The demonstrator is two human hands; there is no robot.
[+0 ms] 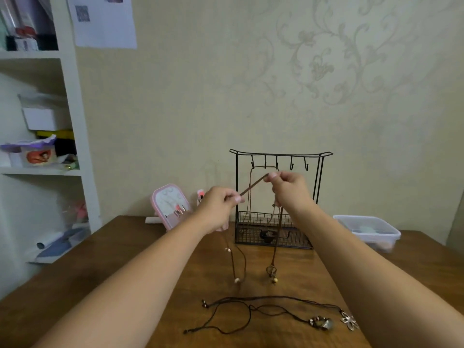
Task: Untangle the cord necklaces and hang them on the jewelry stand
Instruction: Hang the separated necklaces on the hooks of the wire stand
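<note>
A black wire jewelry stand [280, 154] with a row of hooks and a mesh basket stands at the back of the wooden table [288, 277]. One cord necklace [249, 194] hangs from its left hooks. My left hand [221, 205] and my right hand [286, 187] each pinch a brown cord necklace [253, 185], stretched taut between them in front of the stand. Its ends dangle down, with a round pendant and beads [271, 272] just above the table. Dark cord necklaces [251, 308] lie tangled near the front edge, with a metal flower pendant [349, 320].
A pink-framed case [168, 204] leans at the back left of the table. A clear plastic box [369, 229] sits at the back right. White shelves [72, 116] with boxes stand on the left against the wall.
</note>
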